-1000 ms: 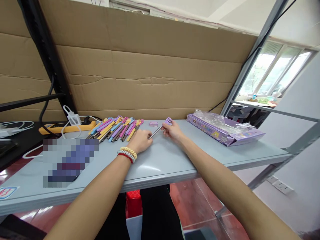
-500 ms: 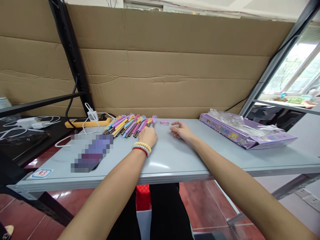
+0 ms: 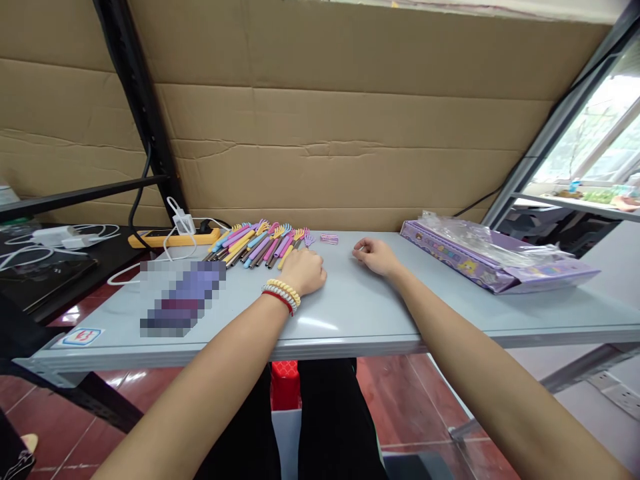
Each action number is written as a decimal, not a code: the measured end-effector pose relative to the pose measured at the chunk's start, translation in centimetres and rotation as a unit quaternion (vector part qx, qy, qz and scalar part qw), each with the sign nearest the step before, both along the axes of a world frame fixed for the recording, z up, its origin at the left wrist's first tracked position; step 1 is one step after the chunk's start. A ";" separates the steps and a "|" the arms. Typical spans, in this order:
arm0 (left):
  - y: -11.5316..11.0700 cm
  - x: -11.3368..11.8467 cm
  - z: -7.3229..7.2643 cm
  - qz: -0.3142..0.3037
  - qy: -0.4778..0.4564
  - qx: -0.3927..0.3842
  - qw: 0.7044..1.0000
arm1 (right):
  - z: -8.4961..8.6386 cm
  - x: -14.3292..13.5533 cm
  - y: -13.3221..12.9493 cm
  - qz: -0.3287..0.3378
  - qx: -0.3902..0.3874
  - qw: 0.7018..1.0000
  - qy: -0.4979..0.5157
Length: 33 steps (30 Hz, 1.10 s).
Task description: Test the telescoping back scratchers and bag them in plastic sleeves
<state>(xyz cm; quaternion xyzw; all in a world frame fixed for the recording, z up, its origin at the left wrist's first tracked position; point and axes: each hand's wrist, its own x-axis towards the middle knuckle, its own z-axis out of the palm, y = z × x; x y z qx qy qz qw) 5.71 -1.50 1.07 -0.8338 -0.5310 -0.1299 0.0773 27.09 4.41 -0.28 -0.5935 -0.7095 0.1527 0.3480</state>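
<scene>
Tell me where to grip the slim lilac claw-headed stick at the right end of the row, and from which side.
Best pinch the lilac claw-headed stick by its spread-pronged head, coming from the right, likely with the right hand. Slim multicoloured claw-headed sticks crowd its left, and its shaft is hidden behind the left hand.

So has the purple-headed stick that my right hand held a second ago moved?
Yes, leftward: the purple-headed stick's head was right of the small pink item; now it lies left of it.
</scene>
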 end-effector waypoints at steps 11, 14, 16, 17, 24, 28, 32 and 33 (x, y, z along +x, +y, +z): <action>0.8 0.3 -1.0 0.018 0.027 -0.050 0.998 | -0.1 0.4 0.1 0.017 -0.024 0.999 -0.023; 1.0 0.4 -1.1 0.037 0.022 -0.065 0.997 | -0.2 0.4 0.2 0.022 -0.022 0.999 -0.022; 1.0 0.5 -1.2 0.049 0.022 -0.068 0.996 | -0.3 0.4 0.3 0.027 -0.030 0.999 -0.019; 1.1 0.5 -1.2 0.053 0.021 -0.069 0.996 | -0.4 0.4 0.4 0.029 -0.035 0.999 -0.017; 0.8 0.5 -1.2 0.080 0.012 -0.080 0.994 | -0.3 0.4 0.4 0.036 -0.063 0.997 -0.021; 0.8 0.4 -1.4 0.080 0.012 -0.078 0.994 | -0.2 0.2 0.3 0.036 -0.068 0.997 -0.016; 0.8 -0.2 -1.0 0.044 0.017 -0.064 0.997 | -0.2 0.2 0.3 0.039 -0.071 0.997 -0.013; 0.9 -0.5 -0.8 0.046 0.007 -0.057 0.997 | -0.2 0.2 0.3 0.039 -0.070 0.997 -0.017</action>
